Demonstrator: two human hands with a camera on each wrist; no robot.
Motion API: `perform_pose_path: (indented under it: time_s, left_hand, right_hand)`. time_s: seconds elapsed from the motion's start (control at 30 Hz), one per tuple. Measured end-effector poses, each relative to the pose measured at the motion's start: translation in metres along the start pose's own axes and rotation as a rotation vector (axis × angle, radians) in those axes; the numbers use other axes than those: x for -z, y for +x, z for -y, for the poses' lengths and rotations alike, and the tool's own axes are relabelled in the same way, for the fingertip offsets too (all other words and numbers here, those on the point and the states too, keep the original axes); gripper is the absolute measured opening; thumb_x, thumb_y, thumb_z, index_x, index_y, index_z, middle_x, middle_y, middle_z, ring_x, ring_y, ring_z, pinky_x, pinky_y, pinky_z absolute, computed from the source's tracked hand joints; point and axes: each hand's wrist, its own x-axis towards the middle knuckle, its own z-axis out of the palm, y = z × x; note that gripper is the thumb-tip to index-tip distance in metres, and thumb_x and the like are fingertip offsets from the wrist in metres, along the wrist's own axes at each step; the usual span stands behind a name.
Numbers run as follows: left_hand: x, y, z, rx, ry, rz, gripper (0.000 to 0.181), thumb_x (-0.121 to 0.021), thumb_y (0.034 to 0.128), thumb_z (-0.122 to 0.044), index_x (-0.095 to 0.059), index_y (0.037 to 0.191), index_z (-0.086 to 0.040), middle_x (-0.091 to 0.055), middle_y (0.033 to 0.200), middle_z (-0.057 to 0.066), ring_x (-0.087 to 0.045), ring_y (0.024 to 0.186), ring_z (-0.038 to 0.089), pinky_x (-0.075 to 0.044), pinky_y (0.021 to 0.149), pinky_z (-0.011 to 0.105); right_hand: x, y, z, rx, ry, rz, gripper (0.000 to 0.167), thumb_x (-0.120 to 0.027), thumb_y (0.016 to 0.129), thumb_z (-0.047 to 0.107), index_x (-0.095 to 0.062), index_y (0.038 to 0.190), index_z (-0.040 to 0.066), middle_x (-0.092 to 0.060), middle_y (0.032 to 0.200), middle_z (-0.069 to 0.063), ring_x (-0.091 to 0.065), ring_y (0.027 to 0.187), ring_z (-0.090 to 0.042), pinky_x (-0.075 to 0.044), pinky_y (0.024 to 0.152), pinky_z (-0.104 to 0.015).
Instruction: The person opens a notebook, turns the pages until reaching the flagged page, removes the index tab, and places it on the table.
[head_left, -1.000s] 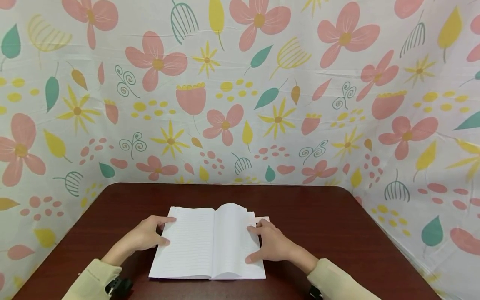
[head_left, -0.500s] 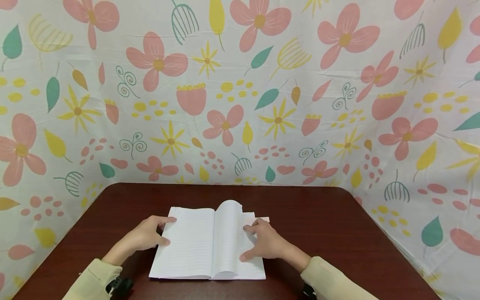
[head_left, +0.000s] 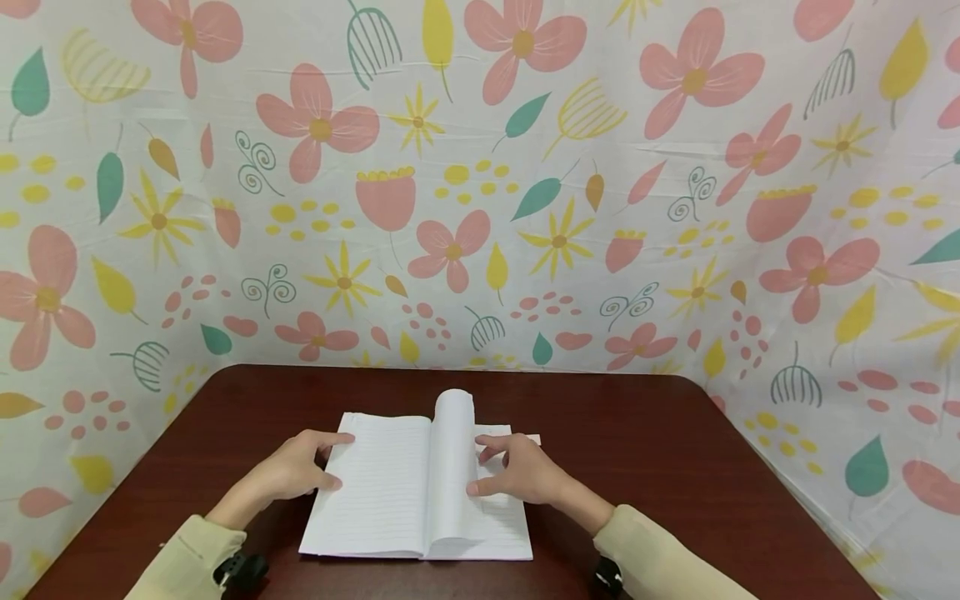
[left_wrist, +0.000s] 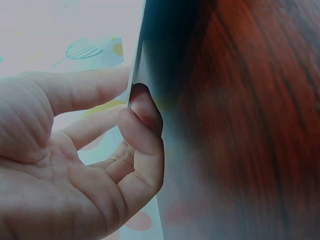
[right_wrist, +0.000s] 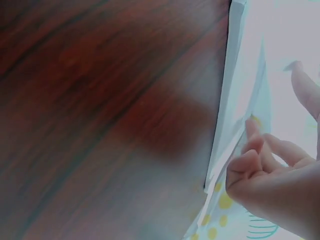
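Observation:
A ruled notebook (head_left: 375,492) lies spread flat near the front of the table, its left page plain and lined. My left hand (head_left: 296,465) grips the left edge, and the left wrist view has the notebook's thin edge (left_wrist: 135,65) between thumb and curled fingers. On the right half, a notebook page (head_left: 453,467) arches up and bends over toward the spine. My right hand (head_left: 528,471) holds it near its free edge, thumb on the paper. In the right wrist view the fingers (right_wrist: 250,162) are curled, and the paper's glare hides the exact contact.
The dark reddish-brown wooden table (head_left: 645,467) extends around the notebook. A small pale pink tab (head_left: 534,439) juts out past the notebook's upper right. Flower-patterned cloth (head_left: 480,192) hangs behind the table and on both sides.
The right hand has moved left, and the page has curled higher and narrower toward the spine, baring more of the sheet beneath. The left hand has stayed at its edge.

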Motion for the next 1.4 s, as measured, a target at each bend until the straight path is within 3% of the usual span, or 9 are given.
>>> perform_pose_path:
  time_s: [0.1, 0.33, 0.43, 0.6, 0.83, 0.97, 1.23, 1.4]
  left_hand:
    - [0.000, 0.000, 0.000, -0.005, 0.002, -0.001, 0.068, -0.085, 0.0796, 0.009, -0.062, 0.144, 0.004, -0.052, 0.091, 0.011, -0.043, 0.061, 0.020, -0.042, 0.057, 0.034]
    - [0.000, 0.001, 0.001, -0.003, 0.004, 0.000, 0.069, -0.085, 0.0795, 0.009, -0.062, 0.144, 0.004, -0.053, 0.091, 0.011, -0.044, 0.063, 0.021, -0.042, 0.058, 0.035]
    - [0.000, 0.001, 0.000, 0.001, 0.000, 0.002, 0.069, -0.085, 0.0794, 0.009, -0.062, 0.144, 0.004, -0.053, 0.092, 0.011, -0.045, 0.066, 0.022, -0.042, 0.059, 0.035]
    - [0.001, 0.001, -0.001, -0.001, 0.016, 0.002, 0.069, -0.085, 0.0789, 0.008, -0.062, 0.144, 0.003, -0.054, 0.093, 0.011, -0.049, 0.077, 0.024, -0.044, 0.064, 0.037]
    - [0.001, 0.001, -0.001, -0.007, 0.033, -0.003, 0.069, -0.086, 0.0776, 0.008, -0.063, 0.142, 0.003, -0.054, 0.092, 0.010, -0.050, 0.082, 0.025, -0.045, 0.066, 0.037]
    - [0.001, 0.001, -0.001, -0.002, 0.026, -0.004, 0.069, -0.086, 0.0781, 0.008, -0.063, 0.143, 0.003, -0.054, 0.092, 0.010, -0.049, 0.076, 0.024, -0.045, 0.063, 0.036]
    - [0.001, 0.000, 0.001, -0.015, 0.012, -0.003, 0.068, -0.085, 0.0786, 0.008, -0.063, 0.143, 0.003, -0.052, 0.091, 0.011, -0.044, 0.061, 0.020, -0.042, 0.057, 0.034]
    - [0.001, 0.000, 0.001, -0.022, 0.010, -0.003, 0.068, -0.085, 0.0783, 0.009, -0.063, 0.142, 0.004, -0.052, 0.091, 0.011, -0.043, 0.061, 0.020, -0.042, 0.057, 0.033]
  right_hand:
    - [0.000, 0.001, 0.003, 0.012, 0.047, 0.006, 0.075, -0.093, 0.081, 0.025, -0.062, 0.142, -0.007, -0.078, 0.106, -0.006, -0.054, 0.073, -0.016, -0.046, 0.062, -0.026]
    - [-0.002, 0.003, 0.011, 0.002, 0.132, 0.014, 0.046, -0.091, 0.084, 0.022, -0.076, 0.119, -0.004, -0.068, 0.135, -0.016, -0.058, 0.069, -0.012, -0.047, 0.066, -0.026]
    - [-0.003, 0.003, 0.014, 0.022, 0.127, -0.004, 0.055, -0.091, 0.084, 0.022, -0.071, 0.128, -0.005, -0.075, 0.123, -0.012, -0.061, 0.074, -0.012, -0.047, 0.065, -0.025]
    - [-0.004, 0.003, 0.017, 0.049, 0.128, -0.019, 0.085, -0.091, 0.085, 0.020, -0.048, 0.153, -0.007, -0.077, 0.088, -0.001, -0.059, 0.068, -0.016, -0.046, 0.062, -0.026]
    - [-0.008, 0.005, 0.020, 0.067, 0.158, -0.016, 0.086, -0.091, 0.085, 0.015, -0.046, 0.155, -0.005, -0.076, 0.085, -0.001, -0.052, 0.061, -0.014, -0.044, 0.062, -0.025]
    - [-0.011, 0.006, 0.022, 0.058, 0.204, -0.001, 0.085, -0.091, 0.084, 0.011, -0.047, 0.156, -0.004, -0.076, 0.085, -0.003, -0.047, 0.057, -0.011, -0.040, 0.059, -0.024]
    - [-0.019, 0.010, 0.027, 0.035, 0.245, 0.017, 0.081, -0.090, 0.083, 0.008, -0.050, 0.153, -0.005, -0.076, 0.084, -0.004, -0.052, 0.068, -0.014, -0.041, 0.063, -0.023]
    - [-0.023, 0.013, 0.031, 0.022, 0.284, 0.031, 0.080, -0.090, 0.083, 0.007, -0.051, 0.152, -0.005, -0.075, 0.084, -0.006, -0.055, 0.072, -0.015, -0.042, 0.063, -0.024]
